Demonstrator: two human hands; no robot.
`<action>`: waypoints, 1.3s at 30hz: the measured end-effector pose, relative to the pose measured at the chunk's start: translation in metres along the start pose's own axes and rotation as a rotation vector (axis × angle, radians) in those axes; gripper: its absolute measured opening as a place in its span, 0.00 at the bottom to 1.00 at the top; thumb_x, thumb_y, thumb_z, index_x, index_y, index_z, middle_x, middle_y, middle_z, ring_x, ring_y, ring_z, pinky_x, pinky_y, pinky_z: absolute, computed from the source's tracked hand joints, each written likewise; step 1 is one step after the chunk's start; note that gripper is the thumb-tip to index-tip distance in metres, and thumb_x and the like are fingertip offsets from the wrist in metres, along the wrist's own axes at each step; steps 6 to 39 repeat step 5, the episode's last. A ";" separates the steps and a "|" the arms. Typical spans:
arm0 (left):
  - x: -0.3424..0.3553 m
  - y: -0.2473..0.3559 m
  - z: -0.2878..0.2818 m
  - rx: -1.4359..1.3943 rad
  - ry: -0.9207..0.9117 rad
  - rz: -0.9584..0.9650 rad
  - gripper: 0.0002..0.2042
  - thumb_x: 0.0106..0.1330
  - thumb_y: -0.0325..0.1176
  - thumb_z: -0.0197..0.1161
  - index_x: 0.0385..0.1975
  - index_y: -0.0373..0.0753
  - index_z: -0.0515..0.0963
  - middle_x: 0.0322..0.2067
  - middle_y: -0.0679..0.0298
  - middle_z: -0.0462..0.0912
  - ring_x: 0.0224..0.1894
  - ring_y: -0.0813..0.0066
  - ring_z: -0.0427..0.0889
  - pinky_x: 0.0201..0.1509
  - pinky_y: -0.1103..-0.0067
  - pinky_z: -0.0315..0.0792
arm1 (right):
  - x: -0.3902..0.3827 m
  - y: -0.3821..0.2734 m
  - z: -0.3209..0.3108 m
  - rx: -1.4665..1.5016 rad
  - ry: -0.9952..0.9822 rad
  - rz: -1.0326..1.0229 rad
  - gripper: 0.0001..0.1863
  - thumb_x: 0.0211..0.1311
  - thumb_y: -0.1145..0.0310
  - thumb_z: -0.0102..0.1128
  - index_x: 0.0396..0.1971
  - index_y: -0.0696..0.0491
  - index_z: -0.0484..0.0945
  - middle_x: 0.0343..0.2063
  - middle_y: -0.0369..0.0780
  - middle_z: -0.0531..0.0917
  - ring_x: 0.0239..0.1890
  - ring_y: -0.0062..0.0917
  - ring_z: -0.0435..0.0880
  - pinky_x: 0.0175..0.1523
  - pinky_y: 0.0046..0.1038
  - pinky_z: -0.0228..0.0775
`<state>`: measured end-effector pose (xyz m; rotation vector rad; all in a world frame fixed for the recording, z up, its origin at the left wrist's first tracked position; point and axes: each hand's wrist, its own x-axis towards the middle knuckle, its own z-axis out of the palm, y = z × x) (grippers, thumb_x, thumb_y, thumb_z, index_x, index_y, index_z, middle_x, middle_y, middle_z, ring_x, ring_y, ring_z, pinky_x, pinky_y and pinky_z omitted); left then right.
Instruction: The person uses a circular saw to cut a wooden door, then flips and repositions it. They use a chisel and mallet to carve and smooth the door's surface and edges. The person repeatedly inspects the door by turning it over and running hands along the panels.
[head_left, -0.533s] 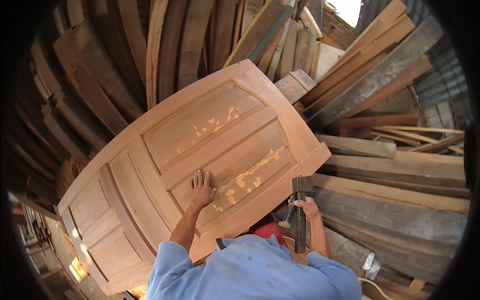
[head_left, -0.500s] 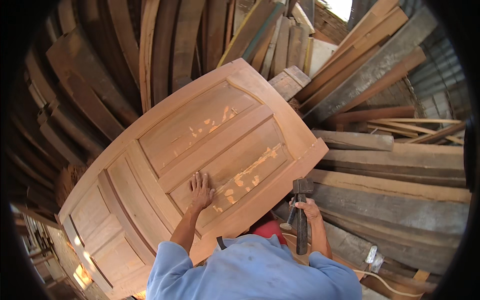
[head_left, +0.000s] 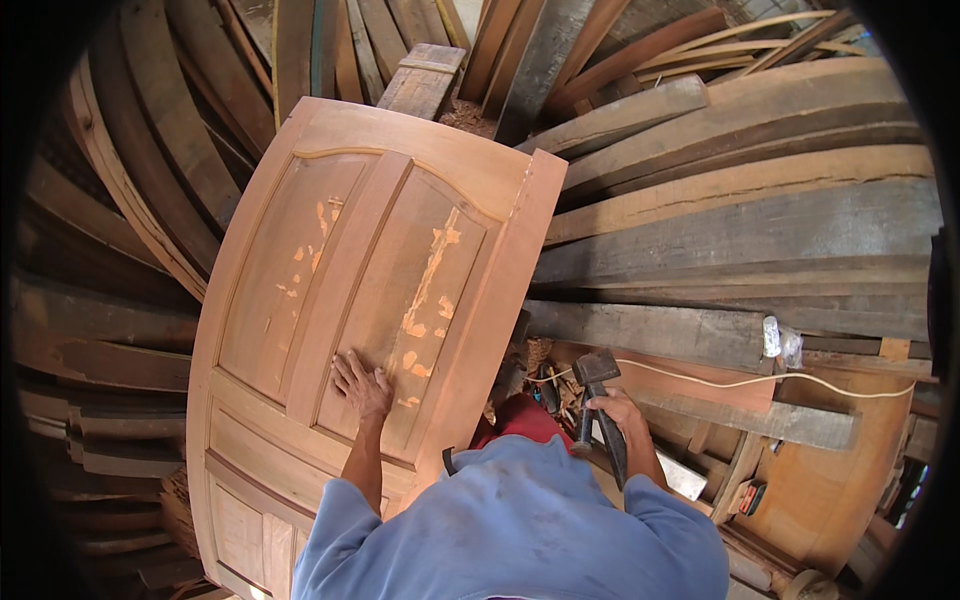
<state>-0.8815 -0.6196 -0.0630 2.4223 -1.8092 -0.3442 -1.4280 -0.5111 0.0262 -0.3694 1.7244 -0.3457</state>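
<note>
A panelled wooden door (head_left: 318, 335) lies in front of me, with pale filler-like patches (head_left: 416, 322) on its two upper panels. My left hand (head_left: 362, 390) rests on the nearer right panel, fingers spread, holding nothing. Beyond the door's right edge, my right hand (head_left: 622, 418) is closed round a hammer (head_left: 597, 368) with a dark blocky head and a black handle. The head points up and away from me. A short dark metal rod (head_left: 583, 432) with a round flat end is in the same grip, beside the handle; its exact kind is unclear.
Long boards (head_left: 740, 225) are stacked to the right, and more planks (head_left: 130, 330) stand or lie along the left and back. A pale cord (head_left: 690, 380) runs across the wood at right. Near it are a plywood sheet (head_left: 825, 470) and a small wrapped item (head_left: 771, 337).
My view has turned to the right, so the door now stands more upright in the picture. The left hand still rests on the panel; the hammer and rod stay in my right hand.
</note>
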 end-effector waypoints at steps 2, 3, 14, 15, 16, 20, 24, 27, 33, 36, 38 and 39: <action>0.004 0.002 0.002 0.045 -0.036 0.000 0.41 0.69 0.51 0.53 0.78 0.38 0.48 0.77 0.39 0.43 0.78 0.40 0.41 0.77 0.48 0.34 | 0.007 0.018 0.002 0.010 -0.001 0.036 0.19 0.49 0.71 0.71 0.45 0.58 0.85 0.36 0.39 0.88 0.38 0.27 0.85 0.49 0.26 0.75; 0.005 0.002 0.002 0.068 -0.052 -0.003 0.42 0.69 0.52 0.53 0.78 0.38 0.46 0.77 0.39 0.42 0.78 0.40 0.41 0.77 0.48 0.33 | 0.010 0.030 0.005 0.007 -0.019 0.051 0.21 0.50 0.71 0.71 0.46 0.58 0.85 0.37 0.39 0.88 0.39 0.27 0.85 0.50 0.26 0.75; 0.011 0.001 0.010 0.129 -0.107 -0.047 0.43 0.69 0.53 0.52 0.78 0.38 0.43 0.78 0.40 0.39 0.79 0.40 0.40 0.77 0.47 0.33 | 0.017 0.034 0.007 -0.043 -0.030 0.007 0.28 0.51 0.70 0.71 0.56 0.59 0.81 0.49 0.44 0.86 0.54 0.26 0.81 0.65 0.27 0.66; 0.011 0.001 0.010 0.129 -0.107 -0.047 0.43 0.69 0.53 0.52 0.78 0.38 0.43 0.78 0.40 0.39 0.79 0.40 0.40 0.77 0.47 0.33 | 0.017 0.034 0.007 -0.043 -0.030 0.007 0.28 0.51 0.70 0.71 0.56 0.59 0.81 0.49 0.44 0.86 0.54 0.26 0.81 0.65 0.27 0.66; 0.011 0.001 0.010 0.129 -0.107 -0.047 0.43 0.69 0.53 0.52 0.78 0.38 0.43 0.78 0.40 0.39 0.79 0.40 0.40 0.77 0.47 0.33 | 0.017 0.034 0.007 -0.043 -0.030 0.007 0.28 0.51 0.70 0.71 0.56 0.59 0.81 0.49 0.44 0.86 0.54 0.26 0.81 0.65 0.27 0.66; 0.011 0.001 0.010 0.129 -0.107 -0.047 0.43 0.69 0.53 0.52 0.78 0.38 0.43 0.78 0.40 0.39 0.79 0.40 0.40 0.77 0.47 0.33 | 0.017 0.034 0.007 -0.043 -0.030 0.007 0.28 0.51 0.70 0.71 0.56 0.59 0.81 0.49 0.44 0.86 0.54 0.26 0.81 0.65 0.27 0.66; 0.011 0.001 0.010 0.129 -0.107 -0.047 0.43 0.69 0.53 0.52 0.78 0.38 0.43 0.78 0.40 0.39 0.79 0.40 0.40 0.77 0.47 0.33 | 0.017 0.034 0.007 -0.043 -0.030 0.007 0.28 0.51 0.70 0.71 0.56 0.59 0.81 0.49 0.44 0.86 0.54 0.26 0.81 0.65 0.27 0.66; 0.011 0.001 0.010 0.129 -0.107 -0.047 0.43 0.69 0.53 0.52 0.78 0.38 0.43 0.78 0.40 0.39 0.79 0.40 0.40 0.77 0.47 0.33 | 0.017 0.034 0.007 -0.043 -0.030 0.007 0.28 0.51 0.70 0.71 0.56 0.59 0.81 0.49 0.44 0.86 0.54 0.26 0.81 0.65 0.27 0.66; 0.011 0.001 0.010 0.129 -0.107 -0.047 0.43 0.69 0.53 0.52 0.78 0.38 0.43 0.78 0.40 0.39 0.79 0.40 0.40 0.77 0.47 0.33 | 0.017 0.034 0.007 -0.043 -0.030 0.007 0.28 0.51 0.70 0.71 0.56 0.59 0.81 0.49 0.44 0.86 0.54 0.26 0.81 0.65 0.27 0.66; 0.011 0.001 0.010 0.129 -0.107 -0.047 0.43 0.69 0.53 0.52 0.78 0.38 0.43 0.78 0.40 0.39 0.79 0.40 0.40 0.77 0.47 0.33 | 0.017 0.034 0.007 -0.043 -0.030 0.007 0.28 0.51 0.70 0.71 0.56 0.59 0.81 0.49 0.44 0.86 0.54 0.26 0.81 0.65 0.27 0.66; 0.011 0.001 0.010 0.129 -0.107 -0.047 0.43 0.69 0.53 0.52 0.78 0.38 0.43 0.78 0.40 0.39 0.79 0.40 0.40 0.77 0.47 0.33 | 0.017 0.034 0.007 -0.043 -0.030 0.007 0.28 0.51 0.70 0.71 0.56 0.59 0.81 0.49 0.44 0.86 0.54 0.26 0.81 0.65 0.27 0.66; 0.011 0.001 0.010 0.129 -0.107 -0.047 0.43 0.69 0.53 0.52 0.78 0.38 0.43 0.78 0.40 0.39 0.79 0.40 0.40 0.77 0.47 0.33 | 0.017 0.034 0.007 -0.043 -0.030 0.007 0.28 0.51 0.70 0.71 0.56 0.59 0.81 0.49 0.44 0.86 0.54 0.26 0.81 0.65 0.27 0.66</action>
